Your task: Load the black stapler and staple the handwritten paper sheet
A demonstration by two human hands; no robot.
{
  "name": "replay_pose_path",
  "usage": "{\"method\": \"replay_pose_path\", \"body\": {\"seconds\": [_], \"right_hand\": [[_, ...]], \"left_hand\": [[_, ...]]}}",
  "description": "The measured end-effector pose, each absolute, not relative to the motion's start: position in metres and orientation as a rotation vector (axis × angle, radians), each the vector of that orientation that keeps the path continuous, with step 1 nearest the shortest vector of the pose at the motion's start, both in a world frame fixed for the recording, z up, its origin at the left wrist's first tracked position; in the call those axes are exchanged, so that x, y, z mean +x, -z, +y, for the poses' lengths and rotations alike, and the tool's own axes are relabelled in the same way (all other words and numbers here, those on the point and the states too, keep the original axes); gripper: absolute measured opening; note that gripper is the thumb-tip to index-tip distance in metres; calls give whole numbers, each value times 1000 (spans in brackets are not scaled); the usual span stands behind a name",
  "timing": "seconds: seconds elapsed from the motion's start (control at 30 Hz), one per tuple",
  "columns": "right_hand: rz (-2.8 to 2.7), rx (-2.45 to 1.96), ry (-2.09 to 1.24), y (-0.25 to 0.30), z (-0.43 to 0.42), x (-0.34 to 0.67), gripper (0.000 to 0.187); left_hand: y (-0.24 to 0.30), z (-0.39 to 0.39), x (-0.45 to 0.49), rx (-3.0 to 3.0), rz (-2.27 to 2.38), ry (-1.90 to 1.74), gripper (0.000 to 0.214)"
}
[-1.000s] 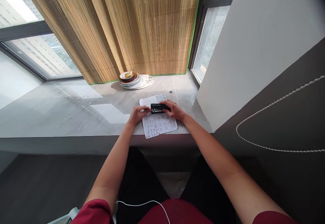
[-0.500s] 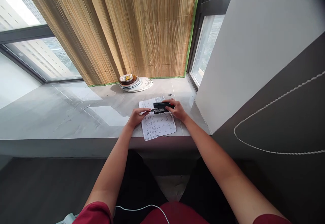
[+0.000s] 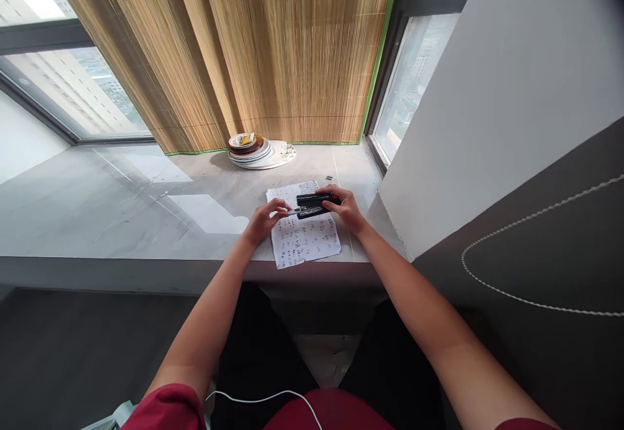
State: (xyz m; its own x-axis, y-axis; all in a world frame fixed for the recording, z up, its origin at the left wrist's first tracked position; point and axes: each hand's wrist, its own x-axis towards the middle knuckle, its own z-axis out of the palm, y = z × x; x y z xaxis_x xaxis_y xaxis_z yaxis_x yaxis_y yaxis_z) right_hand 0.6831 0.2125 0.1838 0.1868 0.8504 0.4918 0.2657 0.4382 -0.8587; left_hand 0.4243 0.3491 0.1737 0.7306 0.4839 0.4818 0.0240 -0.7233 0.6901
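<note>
My right hand (image 3: 345,208) is wrapped round a black stapler (image 3: 312,201), whose top and base stand apart in a narrow V that opens to the left. At that open end, the fingers of my left hand (image 3: 266,217) pinch a small slim metal piece (image 3: 293,212), perhaps a staple strip or the stapler's inner rail; its exact kind is too small to tell. Both hands are above handwritten sheets of white paper (image 3: 307,241), which lie on the sill near its front edge.
A stack of plates (image 3: 249,152) stands on an oval white board (image 3: 285,152) by the bamboo blind (image 3: 273,53). Small dark bits (image 3: 329,178) lie behind the paper on the grey sill (image 3: 107,222). To the right are a white wall (image 3: 468,125) and a hanging bead cord (image 3: 487,287).
The view has shifted slightly. Both hands stay at the stapler, my right hand still gripping it and my left fingers at its open end, slightly re-posed.
</note>
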Motion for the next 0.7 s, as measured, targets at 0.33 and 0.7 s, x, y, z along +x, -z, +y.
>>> {"method": "replay_pose_path", "body": {"seconds": [0.33, 0.7], "right_hand": [[-1611, -1044, -615, -182, 215, 674, 34], [-1659, -1058, -578, -180, 216, 669, 38]], "left_hand": [[-167, 355, 426, 2485, 416, -843, 25], [-168, 356, 430, 2563, 435, -794, 26]]}}
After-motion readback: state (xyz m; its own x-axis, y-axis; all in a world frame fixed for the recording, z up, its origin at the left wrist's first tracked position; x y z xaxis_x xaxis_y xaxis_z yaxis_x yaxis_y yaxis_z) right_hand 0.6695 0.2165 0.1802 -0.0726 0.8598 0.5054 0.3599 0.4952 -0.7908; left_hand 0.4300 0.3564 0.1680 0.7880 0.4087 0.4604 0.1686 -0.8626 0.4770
